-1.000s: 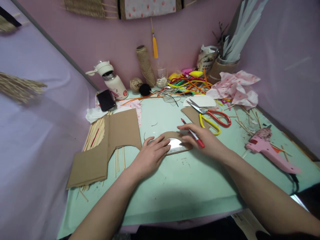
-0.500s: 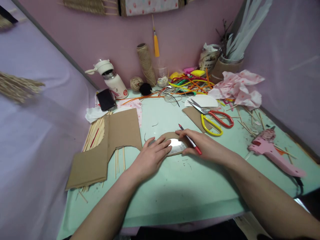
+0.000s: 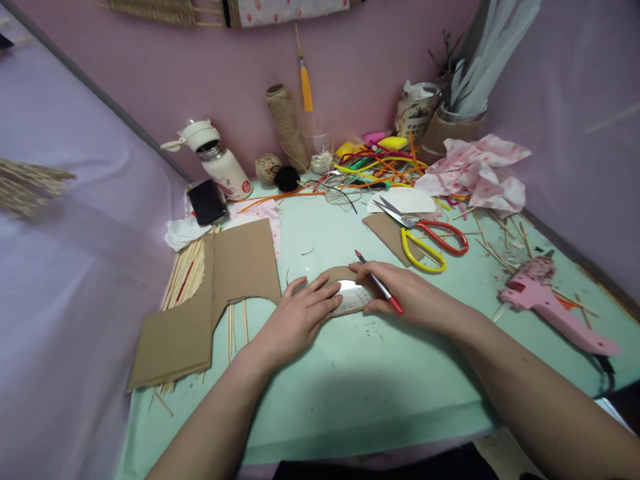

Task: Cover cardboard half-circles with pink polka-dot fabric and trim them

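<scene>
A small round-edged cardboard piece [image 3: 339, 273] lies on the table, with a clear, shiny half-round plate [image 3: 354, 298] bearing fine printed marks, like a protractor, on top of it. My left hand [image 3: 299, 319] rests flat on their left side, fingers stretched out. At the right side, my right hand [image 3: 407, 290] has a red-ended pencil [image 3: 383, 288] between thumb and fingers, its tip pointing up and away to the left. The thumb and fingertips of this hand also touch the cardboard's edge. Both hands cover parts of the two stacked pieces.
Scissors [image 3: 425, 240] lie open beyond my right hand, on a cardboard scrap [image 3: 385, 235]. A pink glue gun [image 3: 555, 307] is at far right. Cut cardboard [image 3: 245, 257] covers thin sticks [image 3: 185, 273] at left. An open bottle [image 3: 225, 167], twine [image 3: 287, 127] and coloured strips [image 3: 375, 163] line the back.
The view has shifted slightly. Both hands stay at the cardboard, and the printed marks on the clear plate show more plainly as the glare has changed.
</scene>
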The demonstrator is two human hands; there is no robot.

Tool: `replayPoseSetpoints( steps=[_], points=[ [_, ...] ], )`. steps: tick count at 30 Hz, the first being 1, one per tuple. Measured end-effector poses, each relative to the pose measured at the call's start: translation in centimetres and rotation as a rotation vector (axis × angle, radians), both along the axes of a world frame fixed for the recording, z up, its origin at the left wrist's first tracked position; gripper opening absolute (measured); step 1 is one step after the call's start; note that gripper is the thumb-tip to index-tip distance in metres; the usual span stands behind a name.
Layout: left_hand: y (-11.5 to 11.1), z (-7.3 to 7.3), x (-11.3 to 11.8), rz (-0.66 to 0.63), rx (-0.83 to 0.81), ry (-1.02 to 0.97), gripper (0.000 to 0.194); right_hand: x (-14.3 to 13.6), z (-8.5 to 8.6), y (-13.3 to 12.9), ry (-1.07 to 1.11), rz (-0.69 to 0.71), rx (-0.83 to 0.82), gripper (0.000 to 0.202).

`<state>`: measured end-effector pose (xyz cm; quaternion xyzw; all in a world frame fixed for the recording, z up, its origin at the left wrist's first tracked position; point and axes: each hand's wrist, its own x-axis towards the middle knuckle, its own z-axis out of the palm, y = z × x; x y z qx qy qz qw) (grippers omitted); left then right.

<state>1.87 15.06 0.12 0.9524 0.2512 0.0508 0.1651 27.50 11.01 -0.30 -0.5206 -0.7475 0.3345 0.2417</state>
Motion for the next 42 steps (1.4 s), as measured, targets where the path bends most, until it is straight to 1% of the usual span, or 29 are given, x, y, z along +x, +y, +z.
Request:
replayPoseSetpoints(
  steps=[7,14,21,23,28,31,36,42],
  points=[
    [0.1,0.0,0.0,0.002,-0.017,-0.010,0.036,-0.1,0.2,-0.1,0.007,-0.002,0.007,0.036],
    [0.3,-0.6,0.6,0.062,0.063,-0.059,0.033,-0.3,0.6,-0.1,-0.006,-0.020,-0.024,0.041],
    [0.9,-0.9,0.7,0.093,0.081,-0.073,0.033,-0.6,1.0,0.0,-0.018,-0.014,0.013,0.031],
    [1.0,-0.9,0.7,0.094,0.079,-0.072,0.033,-0.6,1.0,0.0,-0.026,-0.017,0.017,0.030],
    [1.0,-1.0,0.8,0.088,0.082,-0.065,0.034,-0.6,0.6,0.1,-0.018,-0.010,0.033,0.034],
    [0.9,-1.2,0.8,0.104,0.087,-0.094,0.033,-0.5,0.3,0.1,-0.018,-0.007,0.051,0.032],
    [0.7,-1.5,0.8,0.105,0.111,-0.151,0.031,-0.5,0.3,0.1,-0.028,-0.003,0.050,0.039],
    [0.5,-1.7,0.9,0.190,0.126,-0.242,0.030,-0.5,0.2,0.1,-0.015,-0.022,0.056,0.032]
  ],
)
